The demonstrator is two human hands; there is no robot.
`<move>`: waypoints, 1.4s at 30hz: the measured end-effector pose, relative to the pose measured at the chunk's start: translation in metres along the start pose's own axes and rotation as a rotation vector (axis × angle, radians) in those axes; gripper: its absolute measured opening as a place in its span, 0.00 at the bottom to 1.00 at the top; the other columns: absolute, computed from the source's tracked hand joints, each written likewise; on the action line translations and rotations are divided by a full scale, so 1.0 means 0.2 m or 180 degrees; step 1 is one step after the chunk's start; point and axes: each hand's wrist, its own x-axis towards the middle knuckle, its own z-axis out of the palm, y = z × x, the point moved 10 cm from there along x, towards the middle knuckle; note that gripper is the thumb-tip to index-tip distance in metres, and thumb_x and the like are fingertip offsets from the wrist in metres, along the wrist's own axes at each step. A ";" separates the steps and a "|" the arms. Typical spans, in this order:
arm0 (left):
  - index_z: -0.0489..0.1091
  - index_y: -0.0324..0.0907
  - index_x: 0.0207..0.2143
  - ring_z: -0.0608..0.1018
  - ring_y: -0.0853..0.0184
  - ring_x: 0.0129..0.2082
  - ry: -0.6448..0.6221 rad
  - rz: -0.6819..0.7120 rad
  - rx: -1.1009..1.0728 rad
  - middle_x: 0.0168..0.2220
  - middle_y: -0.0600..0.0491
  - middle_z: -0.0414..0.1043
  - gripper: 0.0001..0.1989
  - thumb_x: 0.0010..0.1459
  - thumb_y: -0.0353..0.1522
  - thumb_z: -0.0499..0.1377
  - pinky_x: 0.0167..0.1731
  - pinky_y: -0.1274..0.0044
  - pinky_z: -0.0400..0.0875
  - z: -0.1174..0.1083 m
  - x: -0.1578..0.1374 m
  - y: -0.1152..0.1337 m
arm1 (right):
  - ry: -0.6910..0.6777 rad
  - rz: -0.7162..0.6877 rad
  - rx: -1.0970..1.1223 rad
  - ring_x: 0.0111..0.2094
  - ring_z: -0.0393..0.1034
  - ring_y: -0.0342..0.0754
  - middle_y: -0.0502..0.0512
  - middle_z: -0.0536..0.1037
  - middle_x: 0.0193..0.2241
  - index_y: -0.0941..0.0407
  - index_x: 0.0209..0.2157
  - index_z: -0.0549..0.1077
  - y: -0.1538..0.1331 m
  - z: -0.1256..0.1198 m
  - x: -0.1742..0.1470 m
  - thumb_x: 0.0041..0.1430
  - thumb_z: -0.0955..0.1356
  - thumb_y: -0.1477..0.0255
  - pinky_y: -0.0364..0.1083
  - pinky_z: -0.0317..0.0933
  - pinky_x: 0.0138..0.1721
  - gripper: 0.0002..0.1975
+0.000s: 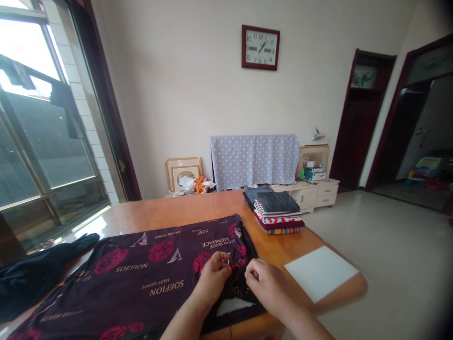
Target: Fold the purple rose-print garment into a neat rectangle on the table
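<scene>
We judged the printed shirt (141, 274) soft and limp (light too); our left hand (212, 276) and right hand (265, 283) pinched its collar edge between them.

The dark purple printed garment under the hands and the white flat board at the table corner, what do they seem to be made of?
The dark purple printed garment looks like thin knit fabric, matte: it lies limp and wrinkles where both hands pinch it. The white flat board seems rigid, perhaps plastic or card, with straight edges and a smooth, even surface; which one cannot be told.
</scene>
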 end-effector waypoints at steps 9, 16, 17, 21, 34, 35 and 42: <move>0.65 0.40 0.48 0.67 0.75 0.25 0.0009 -0.0052 -0.0413 0.26 0.62 0.68 0.24 0.48 0.30 0.66 0.30 0.81 0.59 -0.01 0.00 0.02 | 0.0000 -0.0395 0.0101 0.37 0.73 0.46 0.50 0.78 0.39 0.48 0.42 0.77 -0.04 0.09 0.04 0.62 0.65 0.73 0.42 0.59 0.38 0.11; 0.66 0.40 0.48 0.72 0.72 0.28 -0.0105 -0.0174 -0.0316 0.28 0.59 0.72 0.24 0.48 0.30 0.65 0.33 0.79 0.63 0.00 -0.03 0.03 | -0.0008 -0.0553 -0.0530 0.35 0.72 0.46 0.50 0.76 0.36 0.47 0.39 0.79 -0.05 0.06 0.04 0.64 0.64 0.73 0.43 0.57 0.36 0.12; 0.66 0.40 0.49 0.74 0.71 0.30 -0.0107 -0.0187 -0.0268 0.30 0.57 0.75 0.23 0.48 0.30 0.64 0.35 0.78 0.64 0.00 -0.03 0.04 | 0.0020 -0.0542 -0.0532 0.35 0.72 0.46 0.50 0.76 0.36 0.47 0.39 0.79 -0.03 0.04 0.04 0.64 0.63 0.74 0.43 0.57 0.36 0.13; 0.65 0.39 0.50 0.79 0.65 0.36 -0.0100 -0.0237 -0.0015 0.36 0.49 0.80 0.23 0.49 0.30 0.61 0.45 0.73 0.68 0.00 -0.05 0.05 | -0.0043 -0.0442 -0.0387 0.37 0.73 0.46 0.50 0.76 0.36 0.47 0.40 0.80 0.08 -0.01 0.01 0.64 0.63 0.73 0.42 0.59 0.39 0.14; 0.67 0.41 0.45 0.79 0.64 0.41 0.0045 0.0098 -0.0195 0.40 0.49 0.79 0.18 0.49 0.29 0.58 0.47 0.73 0.68 -0.05 -0.09 0.15 | -0.0109 -0.0754 -0.0376 0.36 0.70 0.45 0.49 0.75 0.36 0.50 0.35 0.76 -0.11 0.02 -0.07 0.62 0.65 0.75 0.43 0.58 0.38 0.08; 0.67 0.42 0.44 0.78 0.65 0.40 0.0141 0.0243 -0.0128 0.40 0.50 0.78 0.16 0.50 0.29 0.58 0.45 0.74 0.68 -0.07 -0.11 0.18 | -0.0189 -0.0863 -0.0392 0.38 0.70 0.46 0.50 0.76 0.37 0.50 0.35 0.76 -0.15 0.04 -0.08 0.62 0.65 0.75 0.43 0.58 0.39 0.08; 0.70 0.43 0.31 0.68 0.69 0.26 0.0049 0.0601 0.1501 0.25 0.58 0.68 0.04 0.53 0.28 0.56 0.29 0.78 0.58 -0.13 -0.36 0.23 | -0.0419 -0.0897 -0.0684 0.45 0.68 0.50 0.53 0.76 0.39 0.48 0.40 0.80 -0.18 0.10 -0.07 0.64 0.64 0.74 0.46 0.60 0.45 0.13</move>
